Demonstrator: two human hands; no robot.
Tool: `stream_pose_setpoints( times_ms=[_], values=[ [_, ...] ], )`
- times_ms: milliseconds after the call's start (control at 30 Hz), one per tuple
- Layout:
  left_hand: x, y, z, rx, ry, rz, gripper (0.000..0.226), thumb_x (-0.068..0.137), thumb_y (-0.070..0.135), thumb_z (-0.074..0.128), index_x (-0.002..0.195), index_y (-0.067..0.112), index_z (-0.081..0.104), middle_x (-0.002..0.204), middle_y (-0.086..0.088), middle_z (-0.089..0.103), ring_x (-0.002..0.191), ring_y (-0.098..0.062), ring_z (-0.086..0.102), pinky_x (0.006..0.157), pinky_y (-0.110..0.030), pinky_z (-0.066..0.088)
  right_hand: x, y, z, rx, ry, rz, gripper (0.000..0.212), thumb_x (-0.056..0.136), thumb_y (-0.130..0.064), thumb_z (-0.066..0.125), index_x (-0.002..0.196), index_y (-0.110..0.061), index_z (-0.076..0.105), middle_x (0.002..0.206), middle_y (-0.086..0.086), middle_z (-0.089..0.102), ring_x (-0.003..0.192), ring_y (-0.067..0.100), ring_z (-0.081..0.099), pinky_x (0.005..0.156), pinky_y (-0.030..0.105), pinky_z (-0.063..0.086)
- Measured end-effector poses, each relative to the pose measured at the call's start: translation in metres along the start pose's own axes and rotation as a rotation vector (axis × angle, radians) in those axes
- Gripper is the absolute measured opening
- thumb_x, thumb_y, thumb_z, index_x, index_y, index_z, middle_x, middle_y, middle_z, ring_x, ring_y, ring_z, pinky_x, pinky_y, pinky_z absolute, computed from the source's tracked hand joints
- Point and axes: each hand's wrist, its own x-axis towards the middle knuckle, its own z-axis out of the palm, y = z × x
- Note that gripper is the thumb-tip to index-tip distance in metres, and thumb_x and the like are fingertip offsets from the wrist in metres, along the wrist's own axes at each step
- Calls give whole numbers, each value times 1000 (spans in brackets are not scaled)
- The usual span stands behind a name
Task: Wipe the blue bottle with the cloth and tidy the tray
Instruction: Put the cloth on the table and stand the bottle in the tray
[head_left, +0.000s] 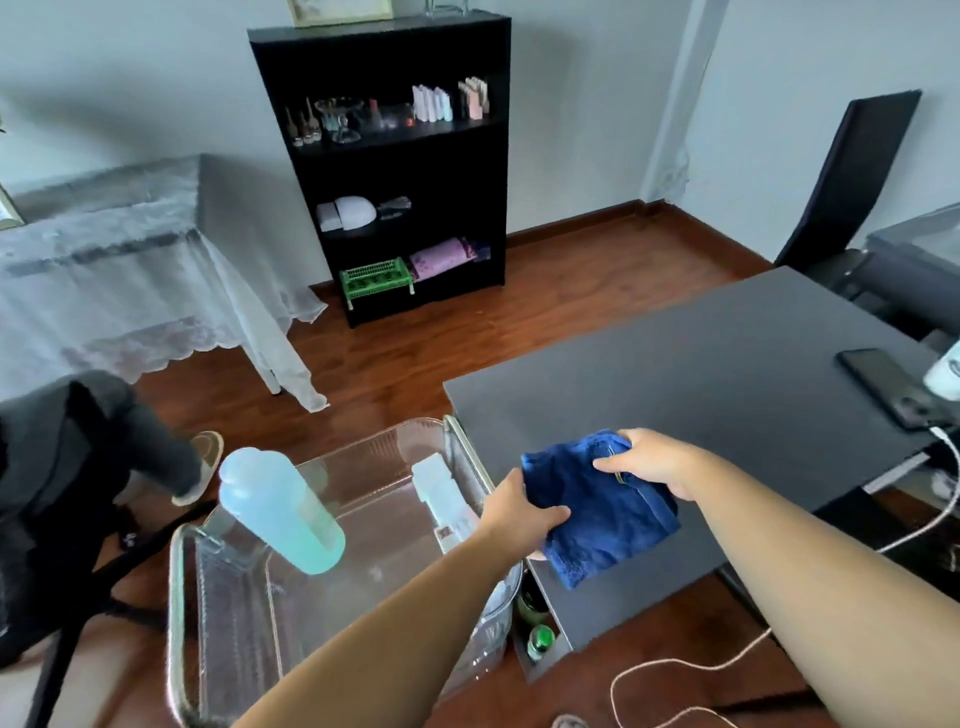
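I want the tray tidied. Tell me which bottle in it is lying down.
The white bottle, lying flat by the tray's right wall. The blue bottle stands upright at the left.

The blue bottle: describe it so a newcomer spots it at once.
Start at the clear tray left of the dark table. The blue bottle stands in the tray's left part, apart from both hands, which hold the dark blue cloth. It is translucent pale blue-green, taller than the white item lying nearby.
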Motion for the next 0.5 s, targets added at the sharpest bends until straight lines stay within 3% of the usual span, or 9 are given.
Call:
stream_pose_setpoints(
  times_ms=[133,200,267,367,433,500],
  values=[
    [3,-4,9,579,155,106,49,82,22,65,121,15,36,114,-7,55,100,-31,61,76,-40,52,18,19,11,-217,23,-6,36,87,-27,65,119,-14,57,116,5,65,105,26,61,95,41,47],
    [6,-9,16,877,222,343,49,86,30,60,127,16,36,122,-5,48,110,-28,50,84,-40,46,23,23,19,-435,160,-49,46,85,-35,65,123,-16,48,122,3,57,110,27,55,90,38,46],
    [9,-17,22,1104,197,495,51,89,45,53,129,16,42,130,-4,47,120,-27,41,97,-42,38,25,27,26,-700,368,-213,48,83,-40,63,124,-24,44,127,0,51,117,26,48,92,39,42],
    [16,-32,27,1326,37,420,73,91,63,39,143,12,37,151,-7,36,145,-26,17,117,-52,7,26,40,34,-876,446,-484,49,86,-42,57,131,-30,41,141,-5,43,133,19,36,102,36,33],
    [19,-40,27,1407,14,390,80,91,67,33,148,11,29,157,-7,28,149,-25,5,115,-55,-11,26,53,41,-979,389,-508,58,91,-49,45,143,-29,28,156,-5,23,145,18,17,112,40,23],
    [19,-43,27,1429,29,381,83,89,69,32,150,12,25,159,-6,23,150,-26,0,111,-57,-18,27,66,45,-1069,305,-440,66,95,-55,28,150,-27,7,161,-5,-1,148,19,-2,118,46,9]
  ],
)
